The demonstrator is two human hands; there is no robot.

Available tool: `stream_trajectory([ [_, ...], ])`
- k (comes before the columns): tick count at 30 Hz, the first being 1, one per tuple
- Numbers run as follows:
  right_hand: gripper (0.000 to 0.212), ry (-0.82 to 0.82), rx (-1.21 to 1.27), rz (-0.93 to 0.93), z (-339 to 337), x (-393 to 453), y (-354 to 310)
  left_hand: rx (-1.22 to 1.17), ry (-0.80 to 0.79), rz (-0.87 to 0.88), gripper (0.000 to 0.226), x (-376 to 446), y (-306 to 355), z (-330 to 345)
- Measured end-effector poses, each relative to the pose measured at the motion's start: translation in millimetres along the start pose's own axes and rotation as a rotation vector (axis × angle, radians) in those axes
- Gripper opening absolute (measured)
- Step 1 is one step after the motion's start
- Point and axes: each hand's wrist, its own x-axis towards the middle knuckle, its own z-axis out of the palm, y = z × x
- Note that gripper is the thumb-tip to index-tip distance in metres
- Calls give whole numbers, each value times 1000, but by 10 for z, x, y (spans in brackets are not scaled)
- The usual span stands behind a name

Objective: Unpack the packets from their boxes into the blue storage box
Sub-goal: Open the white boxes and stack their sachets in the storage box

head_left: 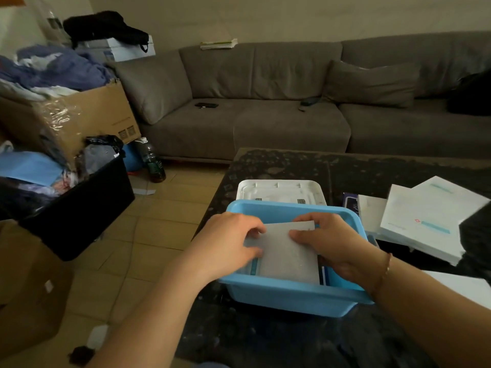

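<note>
Hands over blue storage box (289,298) on dark table: my left hand (228,240) and right hand (329,240) both pinch grey packet (284,253), standing inside box; I judge risk: packet buckling against box wall, or box sliding off near table edge.

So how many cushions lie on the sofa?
2. One cushion leans at the sofa's left end; the other cushion leans on the backrest toward the right. More may be hidden outside the picture.

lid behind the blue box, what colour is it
White lid, seen in the head view, just beyond the blue storage box.
</note>
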Motion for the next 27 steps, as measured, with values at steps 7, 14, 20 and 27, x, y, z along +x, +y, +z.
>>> stream_trajectory([
  [7, 44, -6, -446, -130, -136, -105, -85, 11, -24, -40, 47, 4, -26, 39],
  [14, 75, -120, -1059, -343, -259, -384, -79, 154, -163, 26, 67, 23, -69, -79],
  [20, 75, -257, -1151, -439, -282, -285, -30, 352, -410, 63, 81, 108, -17, -227],
  [27, 74, -283, -1173, -483, -308, -212, 28, 444, -478, 92, 78, 119, 0, -260],
])
